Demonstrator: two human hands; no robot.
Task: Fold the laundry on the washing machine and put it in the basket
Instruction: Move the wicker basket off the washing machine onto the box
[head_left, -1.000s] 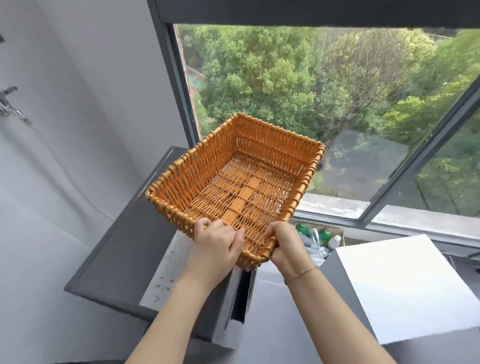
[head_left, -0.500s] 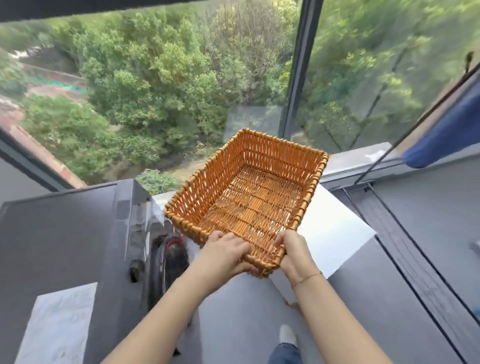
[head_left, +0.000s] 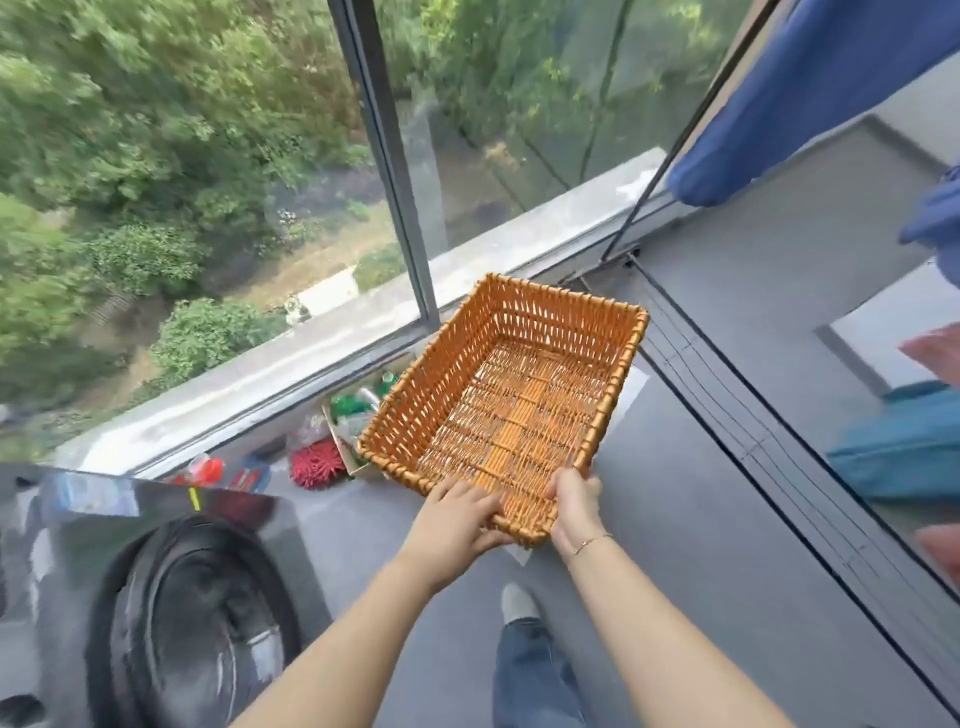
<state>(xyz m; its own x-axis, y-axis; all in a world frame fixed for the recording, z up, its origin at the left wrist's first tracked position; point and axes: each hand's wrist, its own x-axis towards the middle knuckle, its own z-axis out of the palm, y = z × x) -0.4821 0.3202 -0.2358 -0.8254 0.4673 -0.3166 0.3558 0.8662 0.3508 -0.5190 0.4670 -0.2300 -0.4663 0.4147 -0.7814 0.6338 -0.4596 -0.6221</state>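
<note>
Both hands grip the near rim of the orange woven wicker basket: left hand beside right hand, held over bare grey floor stretching rightward.

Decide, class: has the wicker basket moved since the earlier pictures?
Yes. The basket, earlier above the washing machine, now hangs to its right over the grey floor.

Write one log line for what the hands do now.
left hand: grips basket | right hand: grips basket | basket: empty, held up
</note>
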